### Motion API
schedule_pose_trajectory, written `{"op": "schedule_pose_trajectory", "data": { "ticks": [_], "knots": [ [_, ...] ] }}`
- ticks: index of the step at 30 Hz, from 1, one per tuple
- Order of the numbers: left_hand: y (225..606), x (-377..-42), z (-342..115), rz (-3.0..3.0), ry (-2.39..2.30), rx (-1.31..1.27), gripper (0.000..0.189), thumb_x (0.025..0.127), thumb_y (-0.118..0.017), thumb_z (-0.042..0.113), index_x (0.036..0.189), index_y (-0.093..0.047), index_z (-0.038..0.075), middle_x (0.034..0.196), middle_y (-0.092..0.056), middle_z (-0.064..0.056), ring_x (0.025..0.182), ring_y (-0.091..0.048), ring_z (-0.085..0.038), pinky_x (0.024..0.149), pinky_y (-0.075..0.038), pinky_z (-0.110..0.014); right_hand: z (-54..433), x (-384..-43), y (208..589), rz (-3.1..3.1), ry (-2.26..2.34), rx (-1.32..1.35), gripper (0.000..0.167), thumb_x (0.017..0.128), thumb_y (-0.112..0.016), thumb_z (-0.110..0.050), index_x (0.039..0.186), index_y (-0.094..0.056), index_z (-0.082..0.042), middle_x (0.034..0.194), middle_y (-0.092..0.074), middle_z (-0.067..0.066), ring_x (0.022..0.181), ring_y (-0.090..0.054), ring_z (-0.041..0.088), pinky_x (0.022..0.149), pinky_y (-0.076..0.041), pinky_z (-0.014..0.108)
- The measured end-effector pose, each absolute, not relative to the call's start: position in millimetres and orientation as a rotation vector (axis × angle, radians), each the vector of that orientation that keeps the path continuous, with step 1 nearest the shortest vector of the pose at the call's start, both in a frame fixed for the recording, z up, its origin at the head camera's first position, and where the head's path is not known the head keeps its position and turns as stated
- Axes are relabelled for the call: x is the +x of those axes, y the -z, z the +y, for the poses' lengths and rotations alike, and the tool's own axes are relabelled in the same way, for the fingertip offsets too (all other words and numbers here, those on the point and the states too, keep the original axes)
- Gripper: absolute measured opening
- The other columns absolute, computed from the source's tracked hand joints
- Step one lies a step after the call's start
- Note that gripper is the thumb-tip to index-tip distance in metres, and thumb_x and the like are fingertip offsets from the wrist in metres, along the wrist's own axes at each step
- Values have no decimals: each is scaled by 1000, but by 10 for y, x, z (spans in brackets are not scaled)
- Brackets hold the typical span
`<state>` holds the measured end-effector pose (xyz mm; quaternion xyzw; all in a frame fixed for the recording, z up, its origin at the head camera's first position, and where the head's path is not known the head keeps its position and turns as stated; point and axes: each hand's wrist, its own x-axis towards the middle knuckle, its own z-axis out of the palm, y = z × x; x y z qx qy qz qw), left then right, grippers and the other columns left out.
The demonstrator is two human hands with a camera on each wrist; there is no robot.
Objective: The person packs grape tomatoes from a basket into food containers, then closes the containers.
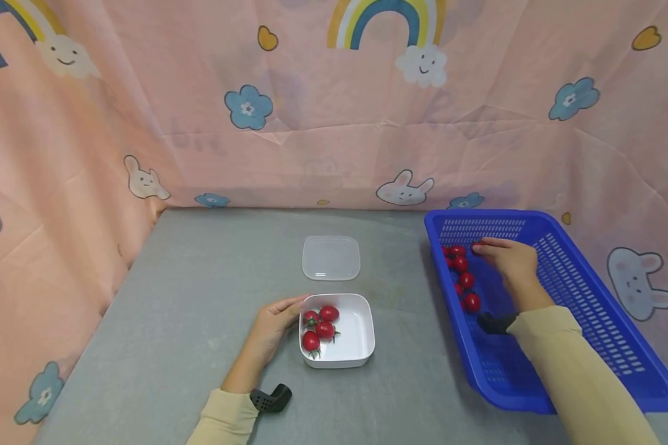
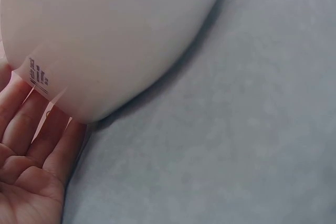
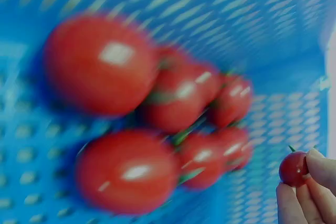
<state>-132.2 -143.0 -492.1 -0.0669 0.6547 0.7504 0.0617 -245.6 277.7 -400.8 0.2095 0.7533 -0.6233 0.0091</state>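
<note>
My left hand (image 1: 273, 322) touches the left side of a white square container (image 1: 356, 337), its fingers fairly straight against the wall; the left wrist view shows the fingers (image 2: 50, 129) along the container's outside. Several cherry tomatoes (image 1: 325, 330) with green stems lie in the container's left half. Over at the right, my right hand (image 1: 509, 262) is inside a blue basket (image 1: 479, 371) and pinches one cherry tomato (image 3: 294, 169) between thumb and fingers. More cherry tomatoes (image 3: 126, 171) lie along the basket's left wall.
A clear flat lid (image 1: 331, 258) lies on the grey table (image 1: 211, 278) behind the container. Behind the table hangs a pink curtain (image 1: 323, 136) printed with rainbows, flowers and rabbits. Each wrist wears a black band-like device (image 1: 271, 398).
</note>
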Motion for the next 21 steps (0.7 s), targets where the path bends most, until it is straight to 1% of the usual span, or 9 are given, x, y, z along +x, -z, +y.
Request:
{"op": "schedule_pose_trajectory", "data": {
  "ticks": [3, 5, 6, 7, 9, 11, 14, 18, 21],
  "knots": [
    [4920, -1321, -1436, 1980, -2266, -198, 35, 95, -65, 13, 122, -65, -10, 119, -73, -10, 102, -67, 0, 92, -52, -20, 2684, -2414, 3878, 2371, 1856, 629, 60, 90, -74, -28, 141, -54, -2, 63, -63, -30, 64, -63, -14, 109, -40, 36],
    [4918, -1319, -1438, 1988, -2261, -189, 35, 95, -65, 13, 122, -65, -10, 119, -73, -10, 103, -66, 0, 92, -52, -20, 2607, -2382, 3797, 2401, 1785, 590, 70, 89, -74, -35, 145, -48, -2, 65, -62, -33, 65, -62, -17, 120, -24, 46],
    [4917, -1318, -1440, 1990, -2259, -183, 36, 95, -65, 14, 122, -65, -10, 119, -73, -9, 104, -66, 0, 93, -52, -20, 2571, -2366, 3760, 2390, 1790, 571, 71, 89, -74, -35, 146, -47, -3, 66, -63, -33, 66, -62, -17, 121, -22, 49],
    [4918, -1318, -1441, 1992, -2257, -183, 36, 95, -65, 14, 122, -65, -9, 119, -73, -9, 104, -66, 0, 92, -52, -20, 2537, -2351, 3724, 2381, 1804, 549, 73, 88, -75, -35, 146, -46, -2, 67, -63, -33, 67, -63, -16, 121, -22, 50],
    [4919, -1319, -1441, 1993, -2256, -179, 36, 95, -66, 14, 122, -65, -9, 119, -73, -9, 104, -66, 0, 92, -52, -20, 2480, -2326, 3658, 2354, 1855, 504, 74, 86, -77, -33, 146, -46, -1, 71, -66, -32, 71, -66, -14, 117, -29, 38],
    [4924, -1323, -1441, 1987, -2257, -180, 36, 94, -66, 14, 122, -65, -9, 120, -73, -9, 104, -66, 0, 93, -52, -20, 2436, -2304, 3602, 2341, 1895, 458, 75, 85, -78, -32, 145, -48, 0, 73, -68, -30, 74, -68, -11, 105, -42, 26],
    [4928, -1332, -1441, 1980, -2260, -190, 35, 95, -65, 13, 122, -65, -9, 121, -72, -11, 103, -67, 0, 93, -52, -20, 2381, -2278, 3530, 2343, 1923, 392, 75, 83, -80, -31, 144, -49, 1, 78, -70, -28, 77, -69, -9, 90, -48, 18],
    [4921, -1331, -1441, 1983, -2257, -200, 34, 95, -64, 12, 122, -65, -9, 122, -71, -13, 103, -66, 0, 93, -52, -20, 2306, -2233, 3437, 2379, 1865, 324, 72, 85, -78, -34, 143, -52, -1, 81, -70, -28, 80, -68, -11, 95, -46, 21],
    [4917, -1329, -1443, 1992, -2251, -199, 35, 95, -64, 13, 122, -65, -9, 122, -71, -13, 103, -66, 0, 93, -52, -20, 2232, -2192, 3380, 2424, 1815, 268, 68, 86, -77, -36, 141, -54, -3, 81, -70, -30, 82, -67, -12, 92, -49, 15]
  ]
}}
